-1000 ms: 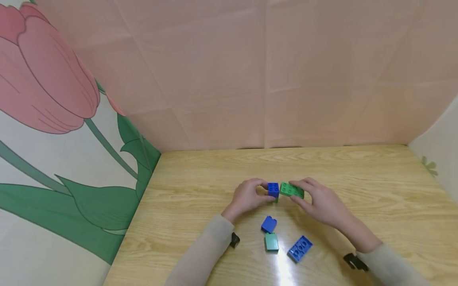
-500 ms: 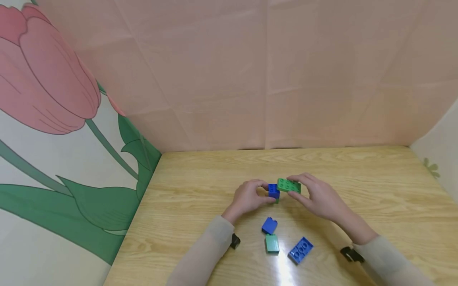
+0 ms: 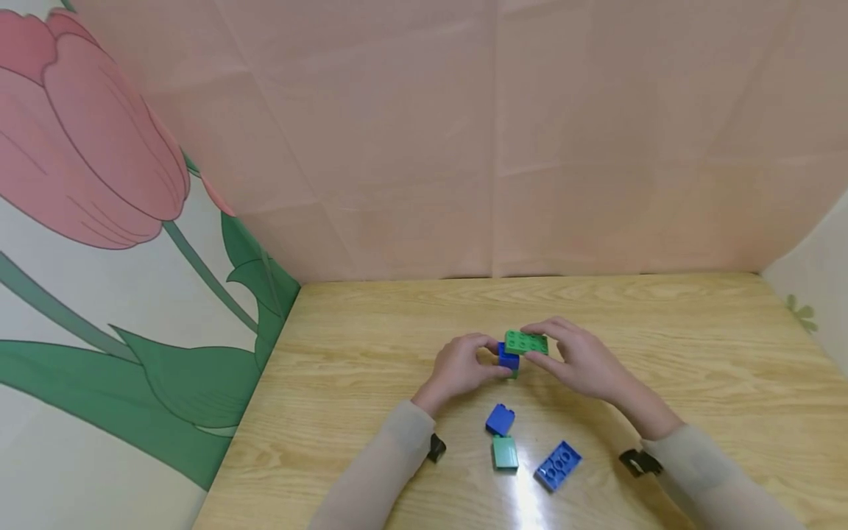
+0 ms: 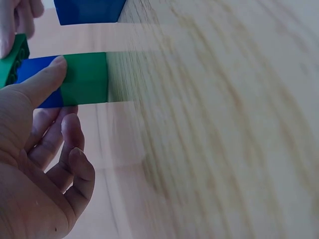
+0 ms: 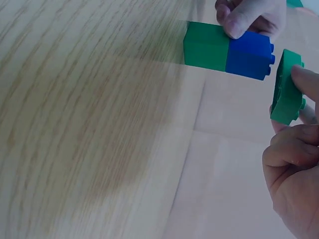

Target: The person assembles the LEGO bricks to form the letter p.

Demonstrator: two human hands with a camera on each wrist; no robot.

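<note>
The left hand point(image 3: 460, 366) gripped a blue brick point(image 3: 509, 361) between thumb and fingers, while the right hand point(image 3: 583, 364) pinched a long green brick point(image 3: 520, 342) just above it. From the head, the long green brick seemed to overlap the blue one; the right wrist view showed a gap, with the hollow underside facing the blue brick's studs but not touching them. Both wrist views also revealed a plain lower green brick point(image 5: 206, 47), nearly hidden from above, joined under the blue one so that the two made an upright stack on the desk point(image 3: 371, 316).

The long green brick lay studs up, slightly tilted, its long axis running roughly left to right and its right end between the fingertips. It was bright green and glossy, with two rows of round studs.

Nearer the person, a small blue brick point(image 3: 500, 419) lay close to a teal brick point(image 3: 506, 453), which had a smooth face up. To their right, a long blue brick point(image 3: 558, 466) rested diagonally, hollow side up, its round tubes exposed.
</note>
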